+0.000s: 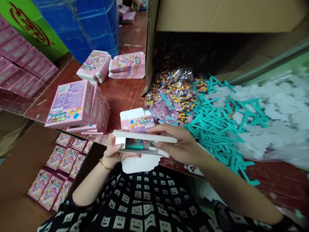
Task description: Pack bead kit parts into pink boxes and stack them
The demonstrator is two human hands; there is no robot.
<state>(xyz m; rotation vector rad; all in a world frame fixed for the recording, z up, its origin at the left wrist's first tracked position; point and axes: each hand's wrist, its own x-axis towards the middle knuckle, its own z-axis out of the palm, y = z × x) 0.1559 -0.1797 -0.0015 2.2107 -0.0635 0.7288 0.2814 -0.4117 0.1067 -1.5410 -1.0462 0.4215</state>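
An open small carton [145, 137] is held in front of my chest, its opening facing me. My left hand [113, 149] is closed round its left end, with a gold bracelet at the wrist. My right hand [182, 145] grips the right end, its fingers at the opening. Inside lie a teal plastic tool [134, 147] and some colourful bits, partly hidden by the walls. Just beyond it, a pink unfolded box [137, 124] with a white flap rests on the table edge. Another white flap [140, 164] hangs below the carton.
Closed pink boxes [72, 103] stand at left, near flat box stacks [95, 66]. Teal tools [214, 129], bead packets [181, 93], purple packets [163, 109] and white pegboards [277, 109] heap at right. A cardboard carton [224, 16] stands behind. Filled boxes [59, 158] sit lower left.
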